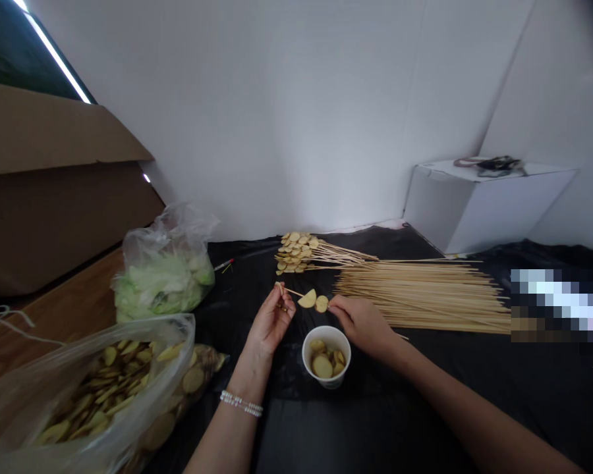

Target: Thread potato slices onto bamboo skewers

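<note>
A thin wooden skewer [293, 291] runs between my hands, with two pale potato slices [307, 299] on it. My left hand [273, 315], with a beaded bracelet at the wrist, is closed at the skewer's left end, where another slice shows at the fingertips. My right hand [360, 320] pinches the skewer's other end, beside the rounder slice. Just below the hands stands a white paper cup [342, 380] holding several slices. Behind them lies a pile of skewered slices [296, 251], its sticks pointing right.
Many bare skewers [435, 294] lie right of centre on the black cover [316, 434]. An open plastic bag of slices [178, 388] is at lower left, a bag of green vegetables [163, 280] behind it. A white box [474, 204] stands at back right, cardboard [64, 131] at left.
</note>
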`<state>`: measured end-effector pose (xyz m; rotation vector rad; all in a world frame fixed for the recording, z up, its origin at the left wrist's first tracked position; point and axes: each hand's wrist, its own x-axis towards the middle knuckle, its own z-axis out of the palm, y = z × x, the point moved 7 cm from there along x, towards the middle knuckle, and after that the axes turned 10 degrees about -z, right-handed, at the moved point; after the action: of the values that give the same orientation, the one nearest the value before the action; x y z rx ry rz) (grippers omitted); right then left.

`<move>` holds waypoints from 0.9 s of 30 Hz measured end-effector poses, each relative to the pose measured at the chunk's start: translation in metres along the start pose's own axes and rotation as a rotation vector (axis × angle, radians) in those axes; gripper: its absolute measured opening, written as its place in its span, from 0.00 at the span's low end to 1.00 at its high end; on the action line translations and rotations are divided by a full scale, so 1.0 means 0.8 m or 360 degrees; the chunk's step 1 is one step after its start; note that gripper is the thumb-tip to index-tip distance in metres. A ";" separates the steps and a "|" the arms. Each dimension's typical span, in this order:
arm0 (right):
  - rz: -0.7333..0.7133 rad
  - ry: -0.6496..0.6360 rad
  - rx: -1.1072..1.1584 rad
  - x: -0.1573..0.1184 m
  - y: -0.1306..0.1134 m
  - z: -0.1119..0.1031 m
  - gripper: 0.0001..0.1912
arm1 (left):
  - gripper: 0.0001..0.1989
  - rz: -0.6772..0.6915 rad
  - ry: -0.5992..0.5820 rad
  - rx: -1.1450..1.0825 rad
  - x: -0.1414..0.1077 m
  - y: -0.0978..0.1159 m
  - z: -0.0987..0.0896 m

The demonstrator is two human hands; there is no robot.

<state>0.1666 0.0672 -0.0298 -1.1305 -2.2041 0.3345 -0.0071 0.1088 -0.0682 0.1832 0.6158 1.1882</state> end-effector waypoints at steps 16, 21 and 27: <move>-0.0032 -0.0042 -0.0113 -0.001 -0.004 -0.001 0.13 | 0.03 0.0164 0.0022 0.0237 0.002 0.011 -0.004; -0.0017 -0.0108 -0.0246 -0.002 -0.002 0.000 0.14 | 0.09 0.0310 0.0066 0.0467 -0.003 0.022 -0.004; 0.0002 -0.0173 -0.0322 -0.002 -0.002 0.002 0.14 | 0.15 0.0415 0.0133 0.0666 -0.007 0.028 -0.003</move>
<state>0.1651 0.0654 -0.0313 -1.2464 -2.3749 0.1799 -0.0277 0.1118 -0.0584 0.5843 0.9325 1.3100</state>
